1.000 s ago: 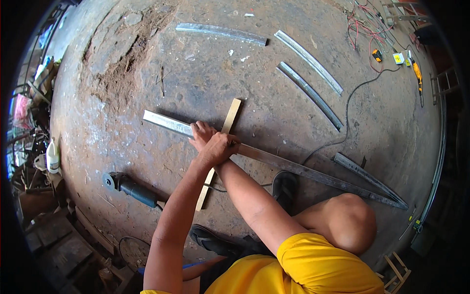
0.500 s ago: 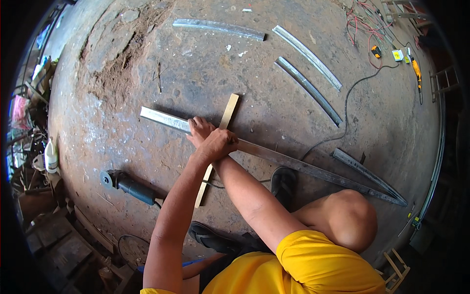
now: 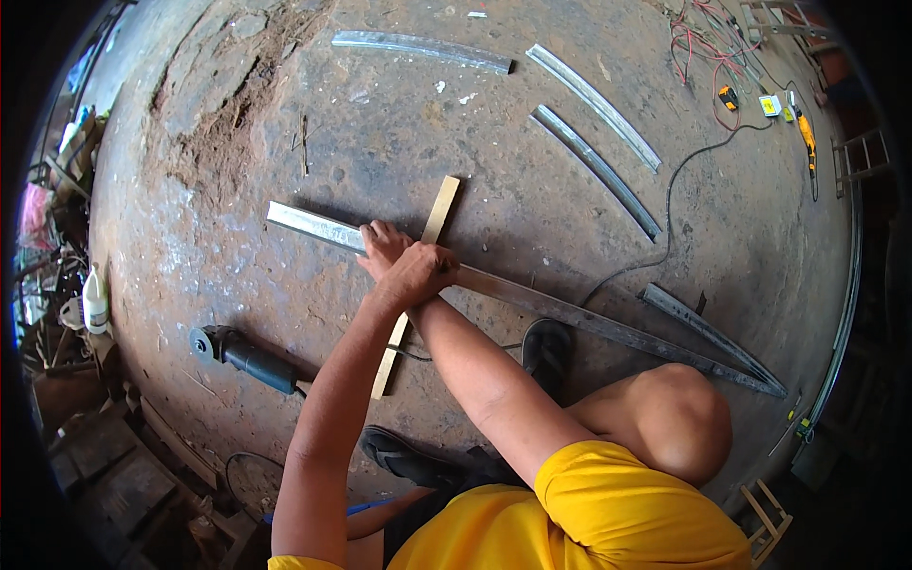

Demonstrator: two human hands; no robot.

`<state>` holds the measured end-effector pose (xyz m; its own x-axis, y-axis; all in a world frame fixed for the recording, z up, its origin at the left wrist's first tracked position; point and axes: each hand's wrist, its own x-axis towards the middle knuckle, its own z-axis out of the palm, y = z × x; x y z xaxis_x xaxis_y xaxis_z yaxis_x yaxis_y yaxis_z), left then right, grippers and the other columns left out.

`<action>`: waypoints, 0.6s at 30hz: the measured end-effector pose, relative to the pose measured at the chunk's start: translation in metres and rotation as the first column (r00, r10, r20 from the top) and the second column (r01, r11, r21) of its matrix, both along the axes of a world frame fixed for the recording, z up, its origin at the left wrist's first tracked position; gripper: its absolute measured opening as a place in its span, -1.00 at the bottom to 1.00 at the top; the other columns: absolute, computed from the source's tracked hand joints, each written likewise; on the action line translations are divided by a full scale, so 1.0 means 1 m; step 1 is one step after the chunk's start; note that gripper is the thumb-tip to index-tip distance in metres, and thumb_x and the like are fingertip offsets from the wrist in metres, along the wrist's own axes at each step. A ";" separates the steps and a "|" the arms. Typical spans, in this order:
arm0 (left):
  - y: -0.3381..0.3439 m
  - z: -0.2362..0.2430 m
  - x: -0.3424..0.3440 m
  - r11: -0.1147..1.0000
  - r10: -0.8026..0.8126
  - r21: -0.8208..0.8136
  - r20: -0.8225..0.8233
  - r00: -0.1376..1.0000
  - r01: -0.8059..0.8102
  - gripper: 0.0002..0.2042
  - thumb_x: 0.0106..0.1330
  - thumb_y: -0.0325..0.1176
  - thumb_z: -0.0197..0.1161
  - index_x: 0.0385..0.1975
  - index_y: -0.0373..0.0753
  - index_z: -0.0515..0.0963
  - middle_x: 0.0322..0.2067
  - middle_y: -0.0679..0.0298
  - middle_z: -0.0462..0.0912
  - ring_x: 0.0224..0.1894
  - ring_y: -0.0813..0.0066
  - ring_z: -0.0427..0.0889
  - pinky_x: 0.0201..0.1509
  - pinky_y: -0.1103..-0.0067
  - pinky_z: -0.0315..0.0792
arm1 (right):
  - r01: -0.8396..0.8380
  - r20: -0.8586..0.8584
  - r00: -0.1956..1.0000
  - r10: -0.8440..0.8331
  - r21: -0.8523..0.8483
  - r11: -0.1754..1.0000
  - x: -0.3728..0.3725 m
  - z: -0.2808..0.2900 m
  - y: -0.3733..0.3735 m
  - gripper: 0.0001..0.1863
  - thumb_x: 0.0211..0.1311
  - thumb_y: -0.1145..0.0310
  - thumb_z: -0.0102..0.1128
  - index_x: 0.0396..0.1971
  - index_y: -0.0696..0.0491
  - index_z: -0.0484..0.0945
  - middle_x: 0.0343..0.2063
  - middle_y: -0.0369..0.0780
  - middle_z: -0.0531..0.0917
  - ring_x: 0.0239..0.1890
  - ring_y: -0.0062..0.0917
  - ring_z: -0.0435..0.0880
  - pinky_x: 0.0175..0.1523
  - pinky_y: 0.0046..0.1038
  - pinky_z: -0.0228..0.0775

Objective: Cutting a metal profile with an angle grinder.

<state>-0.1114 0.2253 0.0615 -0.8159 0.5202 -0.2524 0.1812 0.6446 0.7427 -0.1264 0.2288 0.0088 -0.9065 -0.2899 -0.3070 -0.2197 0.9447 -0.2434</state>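
- Here, my left hand lies over my right hand, both pressed flat and closed down on the long metal strip.
- The strip crosses the wooden batten mid-floor.
- Step, as I judge it: steadying the strip; the next move calls for the angle grinder by the floor's left edge.

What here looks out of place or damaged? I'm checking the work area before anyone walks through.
The concrete floor is broken up into loose dirt at upper left. An angle grinder lies on the floor with its cord trailing, and red wires sit tangled at upper right.
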 end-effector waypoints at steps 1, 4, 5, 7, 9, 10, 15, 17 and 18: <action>0.000 0.001 0.000 0.999 0.029 0.037 0.010 1.000 -0.029 -0.83 0.10 -0.26 0.15 -0.39 -0.09 0.64 -0.41 0.20 0.65 -0.28 0.23 0.58 0.01 0.07 0.07 | -0.079 0.157 0.987 0.032 0.305 0.949 -0.004 0.010 -0.005 -0.55 -0.12 0.25 0.34 -0.24 0.07 0.36 -0.24 -0.17 0.44 -0.13 -0.34 0.48 -0.11 -0.33 0.42; 0.002 0.004 0.000 0.982 0.111 0.148 0.044 0.993 -0.116 -0.82 0.15 -0.26 0.13 -0.38 -0.12 0.64 -0.38 0.20 0.64 -0.24 0.26 0.57 0.02 0.14 0.11 | 0.017 -0.230 0.968 -0.098 -0.330 0.944 0.014 -0.030 0.017 -0.55 -0.12 0.26 0.33 -0.23 0.07 0.36 -0.23 -0.16 0.44 -0.11 -0.35 0.47 -0.11 -0.34 0.42; 0.002 0.004 0.000 0.972 0.136 0.183 0.058 0.989 -0.145 -0.82 0.16 -0.26 0.12 -0.37 -0.13 0.64 -0.37 0.20 0.64 -0.23 0.27 0.57 0.03 0.17 0.13 | 0.017 -0.230 0.968 -0.098 -0.329 0.944 0.014 -0.036 0.018 -0.55 -0.12 0.26 0.33 -0.23 0.07 0.36 -0.23 -0.16 0.44 -0.11 -0.35 0.47 -0.11 -0.34 0.42; -0.001 0.007 0.001 0.947 0.193 0.245 0.088 0.977 -0.209 -0.81 0.19 -0.26 0.11 -0.36 -0.15 0.63 -0.36 0.21 0.64 -0.21 0.29 0.56 0.03 0.21 0.16 | 0.074 -0.132 0.983 -0.131 -0.364 0.928 0.013 -0.034 0.017 -0.45 -0.13 0.26 0.36 -0.11 0.10 0.36 -0.20 -0.17 0.44 -0.07 -0.33 0.46 -0.04 -0.32 0.40; -0.009 0.014 0.003 0.914 0.256 0.295 0.113 0.960 -0.278 -0.80 0.22 -0.26 0.09 -0.35 -0.17 0.63 -0.34 0.21 0.64 -0.19 0.31 0.55 0.04 0.26 0.19 | 0.049 -0.133 0.986 -0.102 -0.350 0.935 0.014 -0.032 0.010 -0.47 -0.11 0.24 0.34 -0.11 0.10 0.36 -0.20 -0.17 0.44 -0.06 -0.32 0.46 -0.03 -0.31 0.40; -0.014 0.020 0.004 0.895 0.291 0.316 0.122 0.949 -0.315 -0.80 0.24 -0.26 0.09 -0.34 -0.18 0.63 -0.33 0.21 0.64 -0.18 0.32 0.54 0.04 0.29 0.20 | 0.027 -0.134 0.988 -0.075 -0.333 0.943 0.014 -0.031 0.004 -0.48 -0.08 0.21 0.32 -0.11 0.10 0.37 -0.20 -0.17 0.44 -0.05 -0.31 0.45 -0.02 -0.31 0.39; -0.030 0.052 0.012 0.767 0.428 0.508 0.052 0.902 -0.393 -0.73 0.39 -0.35 -0.06 -0.26 -0.38 0.56 -0.20 0.19 0.57 -0.07 0.41 0.49 0.05 0.59 0.29 | 0.064 -0.305 0.935 -0.182 -0.359 0.931 0.015 -0.075 0.003 -0.74 -0.10 0.28 0.26 -0.40 0.06 0.46 -0.33 -0.23 0.51 -0.22 -0.36 0.51 -0.16 -0.31 0.42; -0.050 0.087 0.019 0.592 0.571 0.686 0.013 0.821 -0.423 -0.62 0.42 -0.18 -0.12 -0.44 -0.35 0.53 -0.32 0.11 0.59 -0.28 0.33 0.59 -0.14 0.48 0.49 | 0.143 -0.147 0.946 -0.288 -0.610 0.780 0.011 -0.037 0.015 -0.73 -0.14 0.29 0.30 -0.39 0.04 0.52 -0.34 -0.21 0.53 -0.21 -0.31 0.53 -0.14 -0.27 0.43; -0.070 0.102 0.033 0.567 0.663 0.680 -0.044 0.747 -0.464 -0.58 0.41 -0.07 -0.13 -0.45 -0.30 0.48 -0.45 0.10 0.57 -0.48 0.36 0.58 -0.39 0.47 0.55 | 0.195 -0.155 0.924 -0.349 -0.595 0.779 0.009 -0.028 0.018 -0.66 -0.13 0.23 0.32 -0.32 0.04 0.51 -0.29 -0.19 0.55 -0.16 -0.29 0.53 -0.14 -0.27 0.44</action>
<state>-0.0788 0.1555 0.1634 -0.9711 -0.1230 0.2047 0.1897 0.1238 0.9740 -0.1179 0.2466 -0.0191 -0.9951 -0.0690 0.0710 -0.0990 0.6865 -0.7203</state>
